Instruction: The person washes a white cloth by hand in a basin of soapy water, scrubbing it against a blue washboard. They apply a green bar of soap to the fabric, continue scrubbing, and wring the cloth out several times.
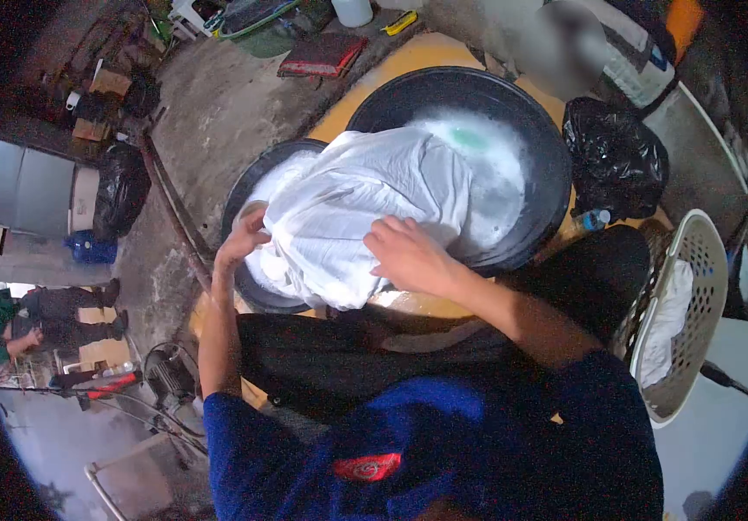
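A large wet white cloth (365,182) is bunched across the rims of two round black basins. Suds fill part of the bigger basin (548,200), with a greenish patch near the top of the foam. The smaller basin (233,195) sits to its left, with white foam and fabric inside. At the cloth's left edge, over the smaller basin, my left hand (245,241) has its fingers curled against the fabric. My right hand (410,253) pinches the lower right part of the same cloth. Folds hide some of the fingertips.
To the right stands a perforated laundry basket (711,260) with white fabric inside. A black plastic bag (613,161) and a small blue-capped bottle (596,219) lie beside the big basin. A long pole (170,195) and a motor (170,375) are at left. Another person (44,321) is farther left.
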Demonstrator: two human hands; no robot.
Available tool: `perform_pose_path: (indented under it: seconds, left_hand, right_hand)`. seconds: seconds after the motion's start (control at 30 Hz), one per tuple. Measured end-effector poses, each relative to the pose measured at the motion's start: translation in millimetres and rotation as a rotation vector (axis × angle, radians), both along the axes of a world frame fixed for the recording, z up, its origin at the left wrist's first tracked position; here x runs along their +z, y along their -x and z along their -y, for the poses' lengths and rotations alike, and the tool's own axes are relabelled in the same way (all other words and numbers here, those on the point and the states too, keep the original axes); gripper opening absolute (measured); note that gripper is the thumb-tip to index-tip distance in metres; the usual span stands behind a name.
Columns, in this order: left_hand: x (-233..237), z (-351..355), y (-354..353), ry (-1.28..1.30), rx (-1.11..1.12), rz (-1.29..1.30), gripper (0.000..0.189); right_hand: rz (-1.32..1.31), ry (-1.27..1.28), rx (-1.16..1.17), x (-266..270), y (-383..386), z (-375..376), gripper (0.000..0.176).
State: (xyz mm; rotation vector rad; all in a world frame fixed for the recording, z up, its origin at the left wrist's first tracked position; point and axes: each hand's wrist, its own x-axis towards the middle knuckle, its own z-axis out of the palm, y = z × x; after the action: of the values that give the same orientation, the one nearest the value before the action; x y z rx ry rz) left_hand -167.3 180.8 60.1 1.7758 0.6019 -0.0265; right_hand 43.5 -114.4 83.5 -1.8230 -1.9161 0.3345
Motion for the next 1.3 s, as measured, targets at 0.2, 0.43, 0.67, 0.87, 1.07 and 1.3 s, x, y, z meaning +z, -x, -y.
perform_pose_path:
  seconds: [0.2,0.43,0.67,0.87,1.07,1.3]
  left_hand:
    - [-36.6,-29.8,9.1,-0.767,-0.096,0.028,0.037]
    - [-0.7,-12.9,1.4,-0.769,0.199,0.051,0.010]
    - [-4.8,-29.4,9.6,-0.967,0.382,-0.012,0.014]
    - [-7.3,-36.1,25.2,-0.979,0.425,-0.077,0.016]
    - [-59.8,-58.6,49.1,-0.898,0.434,0.224,0.021]
    - [-1.6,79.5,-29.6,-0.438,0.732,-0.019,0.065]
  right_hand:
    - [-0.112,-0.143,-0.081,-12.5,53.5,-19.9,0.030]
    - [0.049,-0.095,0.072,-44.1,86.2,-42.4,0.014]
    - [0.179,0.147,0.290,-29.1,77.7,38.9,0.013]
    - [0.111,0.291,0.389,-67.6,84.6,60.7,0.012]
    - [-0.346,0.261,0.506,-96.8,-0.6,1.0,0.026]
    - [0.004,0.431,-0.618,-268.5,-174.6,-25.8,0.019]
